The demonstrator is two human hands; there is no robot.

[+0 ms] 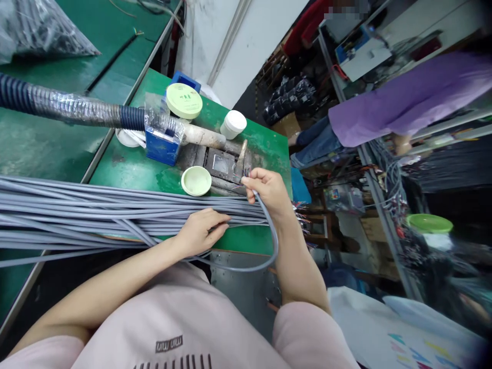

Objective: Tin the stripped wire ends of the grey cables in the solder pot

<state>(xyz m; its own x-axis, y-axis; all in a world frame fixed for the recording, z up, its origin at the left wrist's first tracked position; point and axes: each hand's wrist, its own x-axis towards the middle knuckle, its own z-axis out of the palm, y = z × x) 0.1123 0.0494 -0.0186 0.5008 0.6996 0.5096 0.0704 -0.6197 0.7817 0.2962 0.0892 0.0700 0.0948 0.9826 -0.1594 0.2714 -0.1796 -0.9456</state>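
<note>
My right hand (268,190) pinches a grey cable (273,230) near its stripped end. Thin wire ends (246,173) stick out past the fingertips, beside a dark block with a square, shiny silvery surface (221,163). From that hand the cable loops down and back toward my left side. My left hand (203,231) lies over the bundle of grey cables (154,210), fingers stretched out and thumb apart. Left of the block stands a pale green open round container (196,181). A tapered, stained stick (242,156) rests on the block's right side.
A ribbed hose (77,110) wrapped in clear film runs to a blue holder (163,146) behind the block. A round green tin (183,100) and a white jar (233,124) stand on the green table (265,143). A person in a purple top (400,107) works at the right.
</note>
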